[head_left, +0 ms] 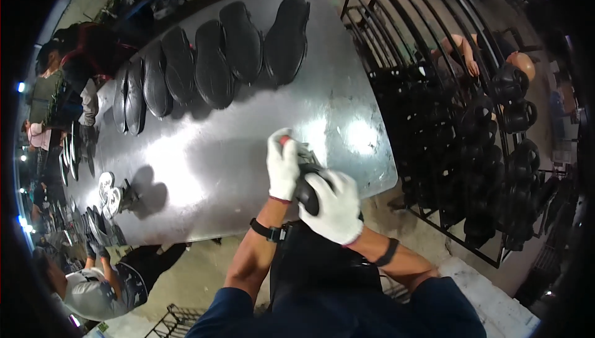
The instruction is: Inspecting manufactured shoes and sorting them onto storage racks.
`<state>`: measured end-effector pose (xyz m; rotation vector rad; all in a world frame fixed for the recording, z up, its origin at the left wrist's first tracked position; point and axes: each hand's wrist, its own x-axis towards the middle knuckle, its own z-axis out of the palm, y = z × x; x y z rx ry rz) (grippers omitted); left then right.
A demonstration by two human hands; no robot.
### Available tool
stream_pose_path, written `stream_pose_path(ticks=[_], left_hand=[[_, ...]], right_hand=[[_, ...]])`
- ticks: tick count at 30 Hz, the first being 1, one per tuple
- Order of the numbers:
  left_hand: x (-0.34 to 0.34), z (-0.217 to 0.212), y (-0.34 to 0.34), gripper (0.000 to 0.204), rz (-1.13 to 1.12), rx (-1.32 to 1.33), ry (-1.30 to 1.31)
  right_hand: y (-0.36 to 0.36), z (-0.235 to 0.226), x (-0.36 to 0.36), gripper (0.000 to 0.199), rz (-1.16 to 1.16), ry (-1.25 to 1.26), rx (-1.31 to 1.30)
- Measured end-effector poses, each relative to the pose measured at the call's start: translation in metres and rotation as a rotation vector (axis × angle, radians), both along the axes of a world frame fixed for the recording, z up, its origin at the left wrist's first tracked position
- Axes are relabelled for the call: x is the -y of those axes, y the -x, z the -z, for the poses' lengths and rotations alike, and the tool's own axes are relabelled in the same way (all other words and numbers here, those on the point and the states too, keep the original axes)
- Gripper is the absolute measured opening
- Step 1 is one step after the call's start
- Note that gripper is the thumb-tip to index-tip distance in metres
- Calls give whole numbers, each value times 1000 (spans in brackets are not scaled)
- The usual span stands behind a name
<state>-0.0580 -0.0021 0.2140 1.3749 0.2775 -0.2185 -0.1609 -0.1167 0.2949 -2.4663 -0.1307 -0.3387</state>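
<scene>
steel table (248,171) edge: both gloved hands' fingers clenched on a dark shoe (308,197), long axis unclear.

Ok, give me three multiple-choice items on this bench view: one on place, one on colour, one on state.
1. Where is the row of black shoes?
A. far part of the metal table
B. floor
C. rack

2. What colour are the gloves?
A. blue
B. white
C. yellow

3. What is the right hand doing?
A. hanging free
B. gripping a dark shoe
C. pointing

Answers: 1 A, the shoes lie along the table's far side. 2 B, both the left hand and the right wear white. 3 B, its fingers wrap the shoe.
</scene>
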Motion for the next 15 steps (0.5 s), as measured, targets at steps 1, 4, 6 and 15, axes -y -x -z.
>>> stream_pose_path(ticks=[1,4,6,15], left_hand=[[1,4,25,35,64,117,-108],[14,-22,99,35,198,398,-15],[9,-1,105,33,197,575,-197],[22,112,-35,51,-257,-293,424]], right_hand=[[30,2,9,66,-6,19,75],[108,9,60,54,-190,-48,91],[123,0,98,46,-341,-72,83],[-13,36,105,74,436,-67,315]])
